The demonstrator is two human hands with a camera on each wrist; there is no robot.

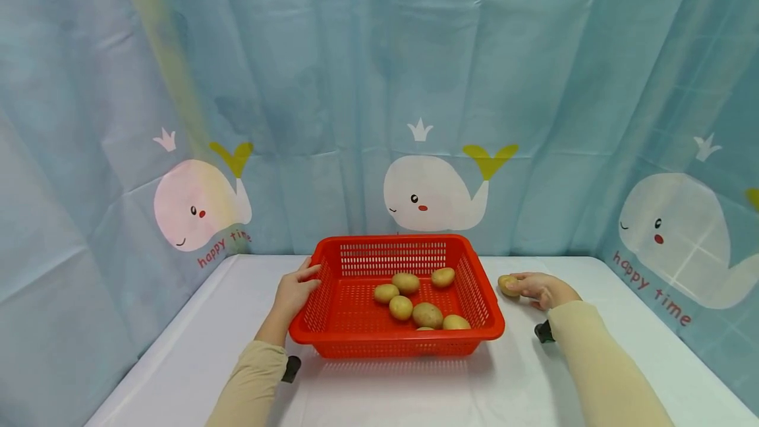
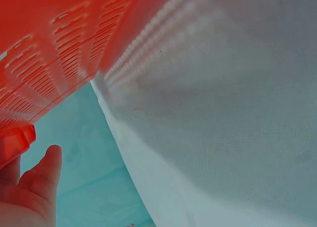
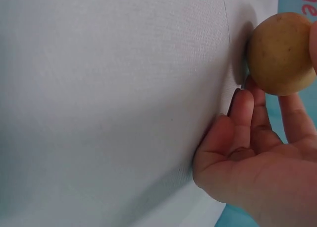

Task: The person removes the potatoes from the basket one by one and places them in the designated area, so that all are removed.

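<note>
A red plastic basket [image 1: 397,336] with slotted walls stands on the white table and holds several potatoes, mostly toward its right half. My left hand [image 1: 294,290] rests at the basket's left rim, its fingertips lying over the edge. From below, the left wrist view shows the thumb held out straight beside the rim. To the right of the basket, my right hand [image 1: 542,288] pinches a single potato [image 3: 281,53] between thumb and fingers, low over the table. The other fingers of that hand [image 3: 242,108] are bent close to the tabletop.
The white-covered table [image 1: 391,391] reaches back to a light blue curtain [image 1: 356,84] printed with whales, which also hangs along both sides. Black wrist cameras [image 1: 290,369] sit below both sleeves.
</note>
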